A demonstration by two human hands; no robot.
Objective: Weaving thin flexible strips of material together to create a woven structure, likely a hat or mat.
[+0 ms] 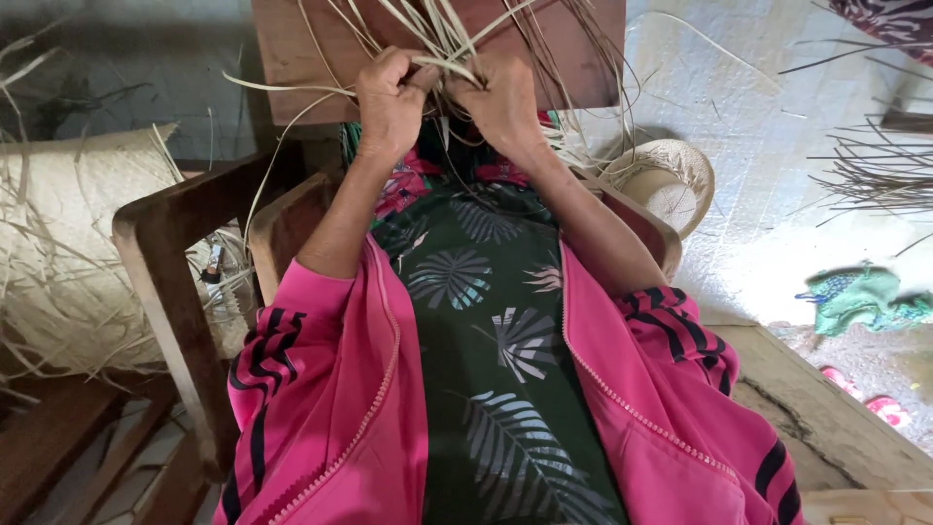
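My left hand (391, 99) and my right hand (503, 100) are held close together above my lap, both closed on thin pale straw strips (442, 44). The strips fan out upward and sideways from between my fingers, over a brown wooden board (292, 58). I wear a pink jacket with black stripes over a dark green leaf-patterned garment (491, 340). What the strips join into is hidden under my hands.
A wooden chair frame (170, 262) stands at my left, with a woven straw mat and loose strips (58, 224) beyond it. A finished straw hat (671, 180) lies at the right. More dark strips (875, 175) and a green cloth (860, 297) lie on the floor.
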